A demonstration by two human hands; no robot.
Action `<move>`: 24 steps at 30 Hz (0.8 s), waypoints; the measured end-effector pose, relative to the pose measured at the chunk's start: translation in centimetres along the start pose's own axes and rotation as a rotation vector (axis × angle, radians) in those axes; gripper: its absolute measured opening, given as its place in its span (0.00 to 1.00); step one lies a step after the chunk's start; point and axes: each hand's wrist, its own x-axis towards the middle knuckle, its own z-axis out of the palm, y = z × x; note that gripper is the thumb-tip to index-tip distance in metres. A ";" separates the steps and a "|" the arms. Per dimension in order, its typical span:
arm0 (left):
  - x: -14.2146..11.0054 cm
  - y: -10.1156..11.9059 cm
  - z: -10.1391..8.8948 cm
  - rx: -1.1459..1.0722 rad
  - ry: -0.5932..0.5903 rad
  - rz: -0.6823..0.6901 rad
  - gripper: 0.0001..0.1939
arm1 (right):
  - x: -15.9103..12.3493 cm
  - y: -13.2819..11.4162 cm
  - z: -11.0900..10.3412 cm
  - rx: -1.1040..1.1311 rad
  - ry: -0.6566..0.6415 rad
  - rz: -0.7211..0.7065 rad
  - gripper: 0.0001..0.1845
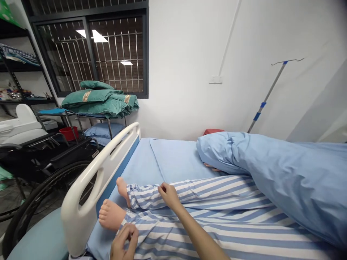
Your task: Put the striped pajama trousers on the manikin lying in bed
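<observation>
Blue-and-white striped cotton pyjama trousers [230,220] are lying on a pale blue bed sheet [173,159], and you are pinching the farther trouser leg [200,191] narrowly in your right hand [169,195], apparently for purchase on the cloth, while your curled left hand [123,242] is resting beside the nearer cuff [125,218], its hold unclear.

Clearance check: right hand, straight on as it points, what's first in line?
The striped pyjama leg ahead of the right hand; the hand seems already on the cloth, though depth is unclear.
</observation>
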 end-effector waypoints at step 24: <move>15.3 -3.4 13.2 1.043 -0.047 0.055 0.13 | 0.6 1.2 1.0 0.004 -0.079 0.058 0.13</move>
